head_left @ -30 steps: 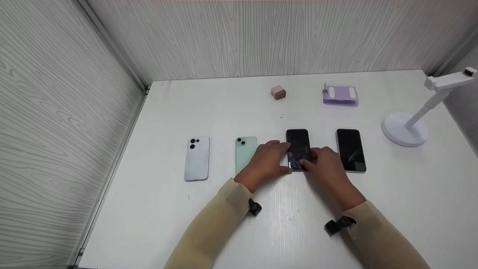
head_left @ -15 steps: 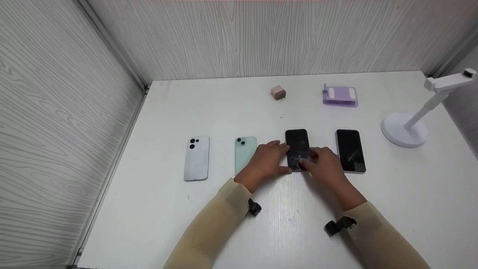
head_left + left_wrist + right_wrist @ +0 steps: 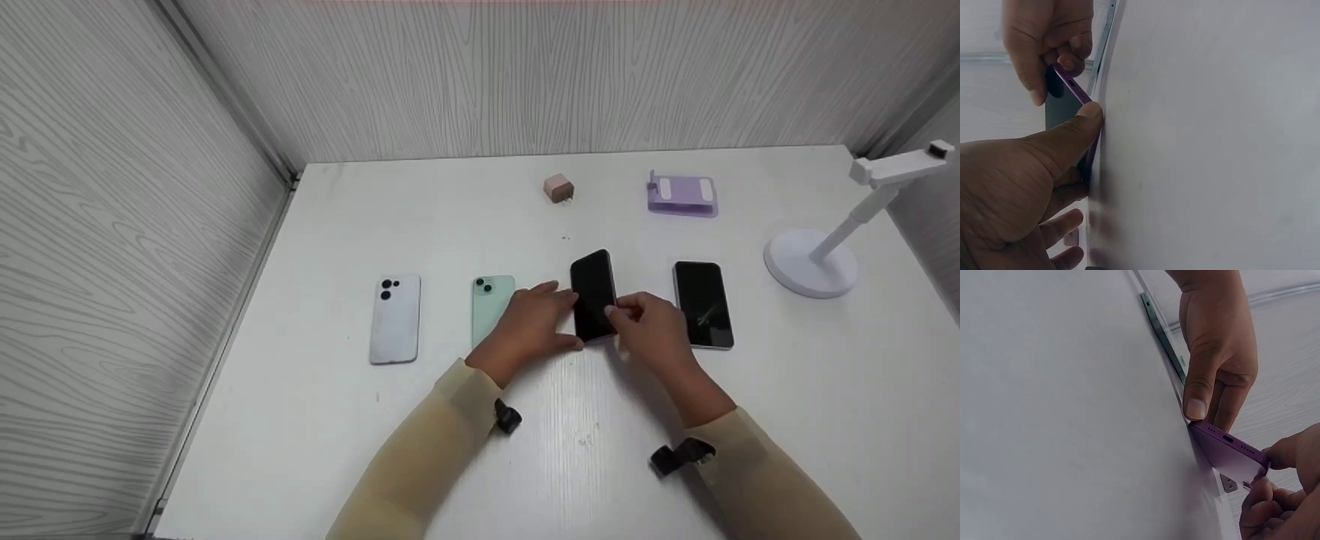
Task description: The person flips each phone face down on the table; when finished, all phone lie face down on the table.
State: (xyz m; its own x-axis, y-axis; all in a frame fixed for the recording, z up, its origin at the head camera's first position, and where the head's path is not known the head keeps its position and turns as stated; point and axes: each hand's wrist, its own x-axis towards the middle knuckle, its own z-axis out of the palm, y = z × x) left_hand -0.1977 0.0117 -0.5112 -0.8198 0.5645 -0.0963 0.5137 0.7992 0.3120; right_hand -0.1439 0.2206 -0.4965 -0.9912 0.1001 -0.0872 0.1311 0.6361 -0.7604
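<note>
A smartphone (image 3: 592,296) with a dark screen and purple body is tilted, its right side raised off the white table and its left edge low. My right hand (image 3: 654,330) pinches the raised edge, thumb on the screen side and fingers beneath. At the opposite edge is my left hand (image 3: 531,324), its thumb at the lower corner and fingertips along the side. The right wrist view shows the phone's purple back (image 3: 1233,458) and charging port, with the left thumb (image 3: 1196,408) at the corner. A mint-green phone (image 3: 491,304), camera side up, is partly hidden behind my left hand.
A white phone (image 3: 395,319) lies face down at left, and another black-screened phone (image 3: 703,304) right of my right hand. Farther back are a pink charger plug (image 3: 559,188) and a purple folded stand (image 3: 682,196). A white round-based stand (image 3: 811,262) rises at right.
The purple phone lay flat before; now its right side is lifted and it leans toward my left hand. My right hand has shifted slightly with it, and my left hand has barely moved.
</note>
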